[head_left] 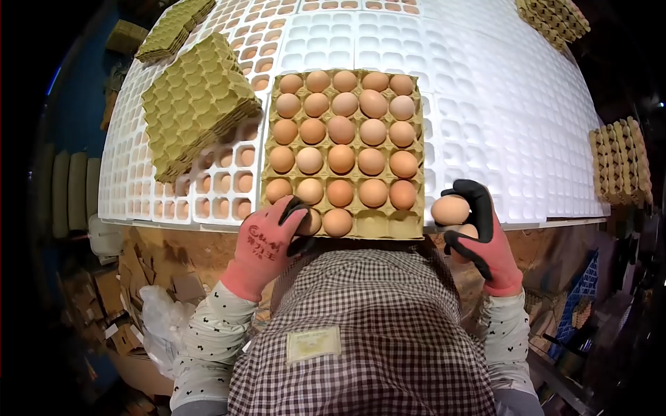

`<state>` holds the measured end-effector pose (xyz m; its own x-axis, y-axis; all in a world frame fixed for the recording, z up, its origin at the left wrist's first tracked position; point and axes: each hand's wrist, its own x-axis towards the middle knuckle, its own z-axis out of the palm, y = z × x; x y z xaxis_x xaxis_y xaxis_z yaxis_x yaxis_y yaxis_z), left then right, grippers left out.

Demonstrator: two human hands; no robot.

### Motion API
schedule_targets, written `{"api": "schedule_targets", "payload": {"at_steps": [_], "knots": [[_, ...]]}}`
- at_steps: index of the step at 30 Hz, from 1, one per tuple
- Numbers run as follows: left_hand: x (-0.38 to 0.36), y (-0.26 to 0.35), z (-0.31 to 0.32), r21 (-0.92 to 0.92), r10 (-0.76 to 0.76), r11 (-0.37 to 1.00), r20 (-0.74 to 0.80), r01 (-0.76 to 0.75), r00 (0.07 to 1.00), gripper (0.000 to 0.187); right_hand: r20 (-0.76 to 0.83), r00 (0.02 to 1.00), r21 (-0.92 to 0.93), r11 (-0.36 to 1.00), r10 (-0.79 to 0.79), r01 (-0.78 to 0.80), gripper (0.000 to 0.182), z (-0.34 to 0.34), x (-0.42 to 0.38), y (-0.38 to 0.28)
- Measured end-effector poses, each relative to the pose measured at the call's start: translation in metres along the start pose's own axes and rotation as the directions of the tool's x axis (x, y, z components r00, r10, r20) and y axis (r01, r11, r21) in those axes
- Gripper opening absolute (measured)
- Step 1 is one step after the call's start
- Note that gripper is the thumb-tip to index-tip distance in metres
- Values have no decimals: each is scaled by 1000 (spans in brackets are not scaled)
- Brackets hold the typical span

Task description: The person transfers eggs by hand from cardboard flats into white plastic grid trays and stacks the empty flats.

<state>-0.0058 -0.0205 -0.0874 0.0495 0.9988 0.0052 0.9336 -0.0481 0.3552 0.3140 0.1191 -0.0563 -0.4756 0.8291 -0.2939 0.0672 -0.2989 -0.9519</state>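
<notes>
A cardboard egg tray (415,149) lies on the white table, filled with several brown eggs; two cups at its near right are bare. My left hand (267,244), in a pink and black glove, rests on an egg (311,222) in the tray's near left corner. My right hand (479,232), gloved the same way, holds a brown egg (449,209) just right of the tray's near right corner, with a second egg (467,231) tucked lower in the palm.
A stack of cardboard trays (198,100) sits left of the filled tray, more stacks (173,28) at back left, back right (555,17) and far right (621,163). White plastic grid trays (499,90) cover the table. Cardboard scraps litter the floor at left.
</notes>
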Motion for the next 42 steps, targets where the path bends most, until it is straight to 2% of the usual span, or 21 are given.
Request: {"api": "schedule_targets", "payload": {"at_steps": [3, 4, 5, 8, 10, 12, 13, 16, 17, 20, 23, 25, 26, 29, 31, 35, 36, 37, 39, 41, 42], "knots": [[-3, -3, 6, -106, 31, 993, -206, -54, 978, 59, 19, 985, -613, 777, -169, 145, 56, 10, 15, 1], [-4, 2, 4, -138, -24, 990, -236, -9, 971, 52, 113, 951, -818, 517, -288, 254, 59, 19, 21, 2], [-1, 11, -1, -80, -14, 997, -195, -2, 981, 51, 205, 893, -934, 192, -400, 300, 62, 27, 27, 4], [19, 38, -8, 47, 24, 999, -8, -24, 1000, 47, 312, 874, -939, 22, -372, 344, 60, 39, 38, 8], [23, 49, -1, 76, 59, 995, 11, -60, 998, 51, 136, 940, -714, 627, -313, 312, 57, 19, 48, 18], [25, 46, 10, 191, 77, 978, 25, -81, 997, 59, 72, 997, -136, 990, -11, 20, 44, 1, 52, 4], [29, 44, 6, 66, 59, 996, 14, -60, 998, 59, 67, 988, -26, 990, 141, -140, 38, -4, 51, -4], [44, 30, -15, -366, -59, 928, 53, 74, 997, 63, 65, 975, 199, 955, 212, -221, 44, -8, 58, -6], [53, 16, -21, -561, -30, 826, 56, 56, 998, 66, 65, 970, 289, 926, 235, -244, 47, -8, 61, -8], [99, -15, -36, -943, -207, 267, 147, 200, 967, 64, 84, 986, 20, 989, 146, -148, 47, -13, 107, -29], [198, -63, -35, -773, -223, 633, -231, -39, 947, 57, 49, 999, -326, 945, -13, 28, 38, 13, 180, -74], [267, -87, -31, -476, -232, 877, -308, 61, 923, 49, 163, 885, -803, 463, -436, 375, 37, 20, 252, -62], [296, -106, -14, -214, -170, 972, -355, 97, 919, 58, 173, 885, -890, 316, -431, 328, 37, 26, 284, -58], [348, -127, -4, 250, -235, 952, 236, 174, 943, 63, 276, 926, -961, -43, -257, 274, 44, 32, 358, -41], [356, -147, -3, 87, -213, 977, 260, 197, 942, 54, 355, 930, -918, -222, -97, 328, 49, 26, 380, -28], [338, -199, 13, -536, -325, 797, 5, 277, 946, 48, 351, 893, -935, -146, -282, 322, 56, -10, 384, -10], [337, -214, 34, -311, -242, 932, -160, 184, 957, 52, 351, 877, -933, -197, -328, 300, 56, -18, 385, 0], [336, -201, 38, -95, -361, 932, -152, 350, 920, 55, 356, 856, -928, -248, -375, 277, 56, -27, 385, 12], [345, -215, 54, 108, -366, 915, -188, 390, 911, 59, 367, 809, -926, -263, -459, 271, 54, -37, 379, 26], [337, -227, 48, 314, -296, 886, -186, 342, 937, 59, 219, 758, -952, 37, -615, 305, 47, -40, 366, 17], [326, -219, 30, 371, -293, 867, -162, 333, 942, 61, 102, 795, -894, 295, -598, 336, 43, -28, 340, -1]]}}
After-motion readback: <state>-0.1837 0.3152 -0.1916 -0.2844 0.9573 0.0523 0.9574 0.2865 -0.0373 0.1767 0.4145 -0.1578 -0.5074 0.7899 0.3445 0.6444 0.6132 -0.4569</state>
